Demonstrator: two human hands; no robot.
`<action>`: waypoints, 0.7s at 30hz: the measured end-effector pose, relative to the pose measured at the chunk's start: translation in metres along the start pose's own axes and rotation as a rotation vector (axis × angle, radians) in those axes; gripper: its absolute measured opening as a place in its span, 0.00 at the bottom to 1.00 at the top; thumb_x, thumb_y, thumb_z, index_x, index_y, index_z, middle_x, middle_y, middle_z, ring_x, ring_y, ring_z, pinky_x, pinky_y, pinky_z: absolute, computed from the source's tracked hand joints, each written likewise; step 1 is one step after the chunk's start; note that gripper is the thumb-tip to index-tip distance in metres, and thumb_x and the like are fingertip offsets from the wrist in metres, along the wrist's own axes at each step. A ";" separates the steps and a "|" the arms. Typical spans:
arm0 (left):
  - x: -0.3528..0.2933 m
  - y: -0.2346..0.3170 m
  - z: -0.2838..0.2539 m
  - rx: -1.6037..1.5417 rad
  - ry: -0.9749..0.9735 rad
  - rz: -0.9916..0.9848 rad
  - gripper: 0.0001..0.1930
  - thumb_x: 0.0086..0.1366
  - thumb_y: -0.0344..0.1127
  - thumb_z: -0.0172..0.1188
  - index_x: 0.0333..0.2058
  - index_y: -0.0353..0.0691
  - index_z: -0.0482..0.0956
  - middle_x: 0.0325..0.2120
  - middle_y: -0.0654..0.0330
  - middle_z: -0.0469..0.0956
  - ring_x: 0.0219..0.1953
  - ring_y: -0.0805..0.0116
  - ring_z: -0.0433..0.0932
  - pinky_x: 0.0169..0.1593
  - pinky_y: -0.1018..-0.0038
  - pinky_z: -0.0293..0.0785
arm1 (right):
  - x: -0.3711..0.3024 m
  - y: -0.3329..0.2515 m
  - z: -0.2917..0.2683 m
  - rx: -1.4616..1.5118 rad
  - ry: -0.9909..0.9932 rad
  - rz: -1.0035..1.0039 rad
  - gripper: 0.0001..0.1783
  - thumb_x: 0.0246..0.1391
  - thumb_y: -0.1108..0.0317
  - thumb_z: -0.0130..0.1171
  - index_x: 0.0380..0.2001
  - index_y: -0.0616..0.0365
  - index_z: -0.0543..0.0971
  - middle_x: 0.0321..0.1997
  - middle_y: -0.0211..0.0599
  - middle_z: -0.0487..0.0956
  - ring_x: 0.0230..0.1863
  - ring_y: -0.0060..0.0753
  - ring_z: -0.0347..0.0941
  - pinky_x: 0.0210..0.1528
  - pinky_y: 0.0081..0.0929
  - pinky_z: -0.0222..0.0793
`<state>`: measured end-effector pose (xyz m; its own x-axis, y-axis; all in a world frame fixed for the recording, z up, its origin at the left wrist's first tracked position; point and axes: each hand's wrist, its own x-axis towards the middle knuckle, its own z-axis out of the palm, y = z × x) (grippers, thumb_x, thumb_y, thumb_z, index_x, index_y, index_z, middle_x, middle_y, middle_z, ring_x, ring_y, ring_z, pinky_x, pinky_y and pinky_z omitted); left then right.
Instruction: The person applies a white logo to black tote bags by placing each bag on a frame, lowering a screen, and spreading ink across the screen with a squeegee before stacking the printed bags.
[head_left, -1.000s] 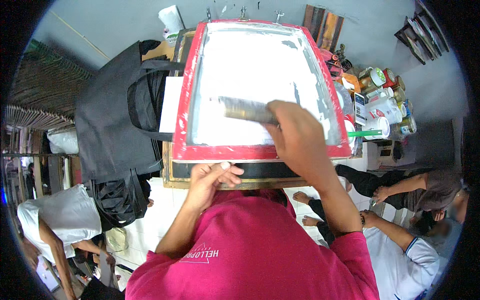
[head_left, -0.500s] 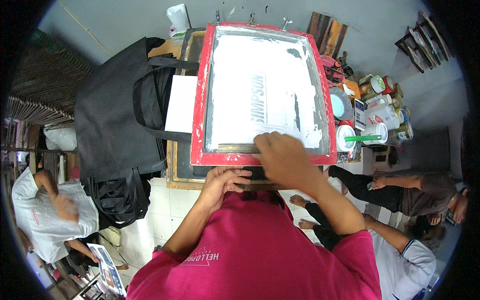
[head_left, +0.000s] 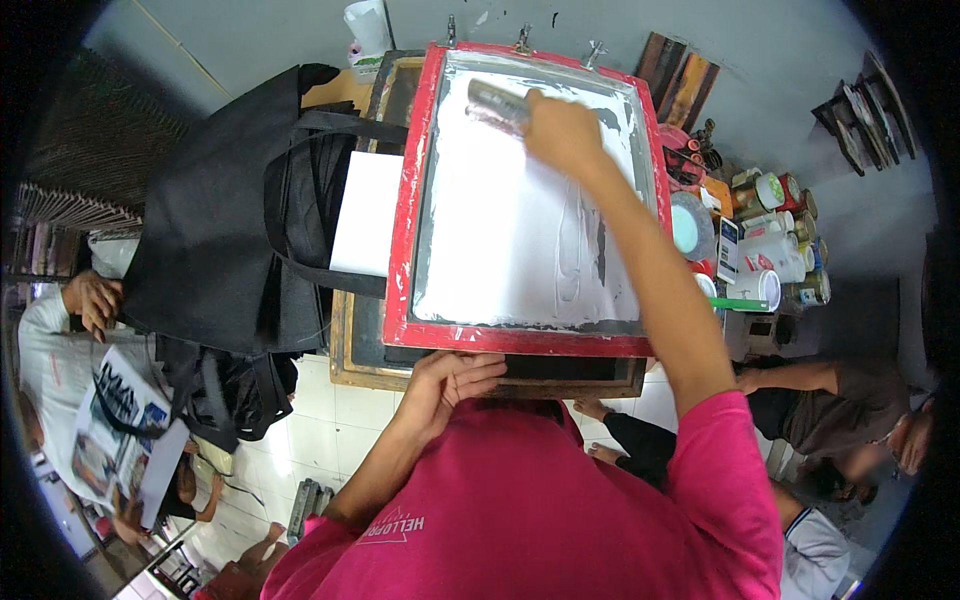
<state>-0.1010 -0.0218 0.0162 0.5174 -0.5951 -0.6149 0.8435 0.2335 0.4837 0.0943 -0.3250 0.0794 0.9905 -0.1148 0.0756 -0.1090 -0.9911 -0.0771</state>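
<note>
Squeegee [head_left: 496, 104], held in right hand [head_left: 562, 132], at far end of white-coated screen [head_left: 500, 230], red-framed; left hand [head_left: 452, 384] loosely curled by near rim, grip cannot be told; black bag [head_left: 215, 210] to left.

And here we are in bright magenta: a shirt [head_left: 570, 500] with short sleeves [head_left: 722, 445], white print [head_left: 395, 527], bare hands [head_left: 450, 388]!

Squeegee [head_left: 496, 106] partly hidden by right hand [head_left: 564, 132]
</note>
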 end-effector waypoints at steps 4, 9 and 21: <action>-0.009 0.010 0.004 -0.215 -0.060 -0.122 0.22 0.71 0.39 0.51 0.52 0.24 0.77 0.55 0.38 0.78 0.57 0.47 0.80 0.62 0.57 0.77 | 0.042 0.046 -0.020 0.217 -0.104 -0.012 0.21 0.51 0.61 0.65 0.48 0.60 0.81 0.45 0.51 0.85 0.48 0.53 0.82 0.53 0.47 0.75; 0.025 0.074 0.027 0.656 -0.171 0.280 0.18 0.74 0.40 0.57 0.54 0.32 0.80 0.44 0.51 0.85 0.45 0.65 0.83 0.54 0.71 0.78 | 0.063 0.056 -0.011 0.159 -0.021 -0.174 0.23 0.49 0.57 0.69 0.48 0.55 0.83 0.44 0.49 0.85 0.48 0.54 0.81 0.53 0.48 0.74; 0.226 0.255 0.090 1.603 0.153 1.042 0.20 0.58 0.41 0.70 0.45 0.32 0.85 0.36 0.39 0.84 0.41 0.43 0.84 0.51 0.57 0.76 | 0.034 0.043 0.021 -0.007 0.167 -0.121 0.26 0.50 0.45 0.70 0.38 0.56 0.79 0.36 0.44 0.85 0.39 0.55 0.82 0.41 0.51 0.74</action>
<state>0.2175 -0.1660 0.0568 0.7376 -0.6249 0.2558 -0.6195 -0.4755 0.6246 0.1253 -0.3702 0.0583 0.9689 -0.0037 0.2474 0.0089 -0.9987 -0.0501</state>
